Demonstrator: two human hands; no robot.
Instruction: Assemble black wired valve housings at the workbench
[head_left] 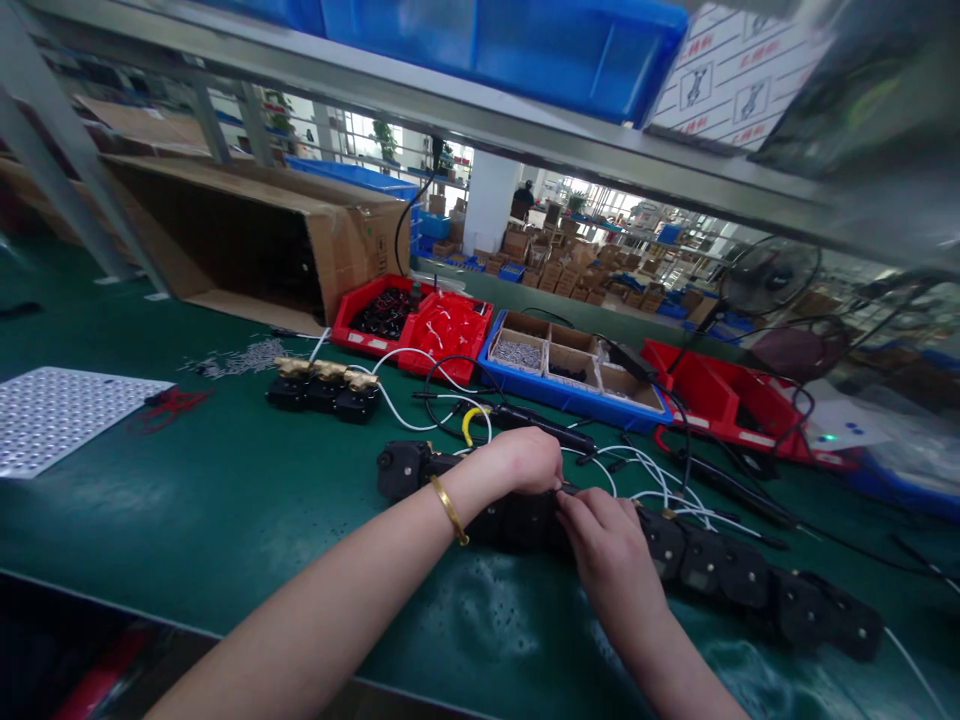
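While open bench (187, 530) reaches its edge (112, 605), left hand (534, 458) and right hand (609, 535) meet at black blocks (525, 522), fingers' hold unclear.

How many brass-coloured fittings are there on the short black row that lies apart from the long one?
3: the left fitting, the middle fitting and the right fitting, along the top of the short black row. Any behind would be hidden.

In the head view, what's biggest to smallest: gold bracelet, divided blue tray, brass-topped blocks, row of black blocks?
1. Row of black blocks, partly hidden
2. Divided blue tray
3. Brass-topped blocks
4. Gold bracelet
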